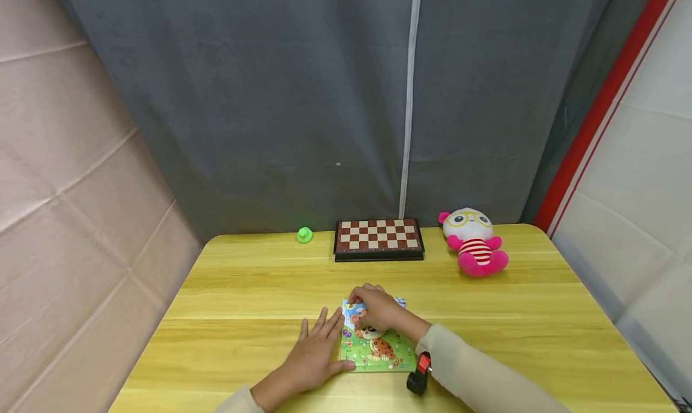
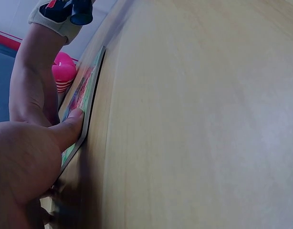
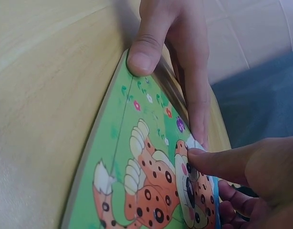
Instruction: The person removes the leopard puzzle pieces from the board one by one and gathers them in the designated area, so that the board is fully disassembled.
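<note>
A flat jigsaw puzzle (image 1: pixel 373 362) with a spotted leopard on green grass lies on the table in front of me. My left hand (image 1: pixel 313 353) is spread beside its left edge, fingers straight; the thumb (image 2: pixel 72 126) rests on the near left corner. Over the puzzle's upper part, my right hand (image 1: pixel 378 308) has its fingers curled. In the right wrist view its thumb (image 3: pixel 223 162) touches the picture by the leopard's head (image 3: pixel 187 186), while the other fingers (image 3: pixel 237 205) bend at the far edge. Whether it pinches a single loose piece I cannot tell.
At the back of the wooden table (image 1: pixel 243 293) stand a small green toy duck (image 1: pixel 304 235), a checkered board-game box (image 1: pixel 378 239) and a pink and white plush toy (image 1: pixel 476 245). A grey curtain (image 1: pixel 243 131) hangs behind. A black strap device (image 1: pixel 418 374) sits on my right wrist.
</note>
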